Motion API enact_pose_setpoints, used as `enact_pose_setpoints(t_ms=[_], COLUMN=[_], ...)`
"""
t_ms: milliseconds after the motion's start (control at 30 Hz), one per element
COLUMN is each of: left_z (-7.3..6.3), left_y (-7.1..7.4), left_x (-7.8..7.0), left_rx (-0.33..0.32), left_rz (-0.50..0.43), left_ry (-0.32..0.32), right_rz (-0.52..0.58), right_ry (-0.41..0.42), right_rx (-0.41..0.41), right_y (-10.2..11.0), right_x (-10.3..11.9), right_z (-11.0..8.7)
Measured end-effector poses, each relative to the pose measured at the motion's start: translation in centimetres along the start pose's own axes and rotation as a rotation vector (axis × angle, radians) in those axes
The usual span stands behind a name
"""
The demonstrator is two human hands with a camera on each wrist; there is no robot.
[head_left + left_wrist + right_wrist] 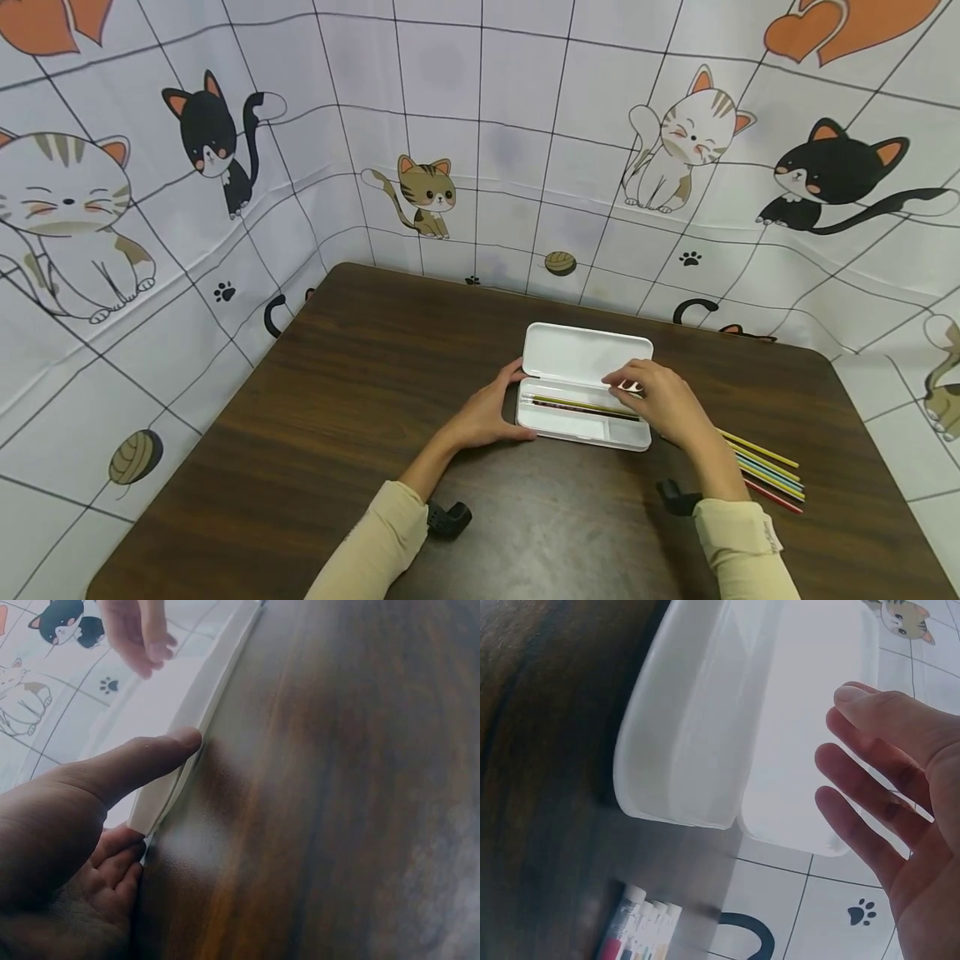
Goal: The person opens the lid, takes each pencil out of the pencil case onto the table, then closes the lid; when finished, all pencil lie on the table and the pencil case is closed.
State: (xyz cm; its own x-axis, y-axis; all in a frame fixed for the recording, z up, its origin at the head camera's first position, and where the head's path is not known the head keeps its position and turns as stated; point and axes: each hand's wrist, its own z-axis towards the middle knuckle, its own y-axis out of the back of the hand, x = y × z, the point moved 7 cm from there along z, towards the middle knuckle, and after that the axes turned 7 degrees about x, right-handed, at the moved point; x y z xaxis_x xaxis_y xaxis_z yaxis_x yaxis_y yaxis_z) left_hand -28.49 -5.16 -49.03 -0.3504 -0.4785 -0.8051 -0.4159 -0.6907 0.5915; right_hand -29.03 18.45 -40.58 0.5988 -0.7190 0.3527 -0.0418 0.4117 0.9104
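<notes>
A white pencil case [570,428] lies on the table with its lid [588,354] swung back. Inside it are a few pencils [573,406], lined up lengthwise. My left hand [483,414] holds the case's left end, thumb at the near side and fingers round the far side; in the left wrist view the thumb [142,765] presses along the case's edge. Over the right part of the case hovers my right hand [667,404], its fingers loosely bent. The right wrist view shows nothing between its fingers [862,817].
Several coloured pencils [768,475] lie side by side on the brown table [360,367], right of the case and partly behind my right forearm. A white sheet with cat drawings [510,150] hangs behind the table and along its sides.
</notes>
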Motion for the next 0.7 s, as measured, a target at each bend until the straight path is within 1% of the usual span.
enact_pose_setpoints(t_ms=[133, 333, 500, 700], left_z=[0.0, -0.1, -0.1, -0.1], left_y=[0.0, 0.1, 0.0, 0.1], left_x=[-0.1, -0.3, -0.3, -0.1], left_rx=[-0.005, -0.005, -0.001, -0.003], left_rz=[-0.001, -0.007, -0.005, -0.009], left_ry=[-0.007, -0.008, -0.005, -0.005], right_rz=[0.003, 0.008, 0.019, -0.034], right_ry=[0.003, 0.011, -0.023, -0.07], right_rx=[0.022, 0.081, 0.137, 0.199], right_y=[-0.6, -1.6, -2.4, -3.1], right_x=[-0.1, -0.4, -0.8, -1.2], right_z=[0.1, -0.1, -0.1, -0.1])
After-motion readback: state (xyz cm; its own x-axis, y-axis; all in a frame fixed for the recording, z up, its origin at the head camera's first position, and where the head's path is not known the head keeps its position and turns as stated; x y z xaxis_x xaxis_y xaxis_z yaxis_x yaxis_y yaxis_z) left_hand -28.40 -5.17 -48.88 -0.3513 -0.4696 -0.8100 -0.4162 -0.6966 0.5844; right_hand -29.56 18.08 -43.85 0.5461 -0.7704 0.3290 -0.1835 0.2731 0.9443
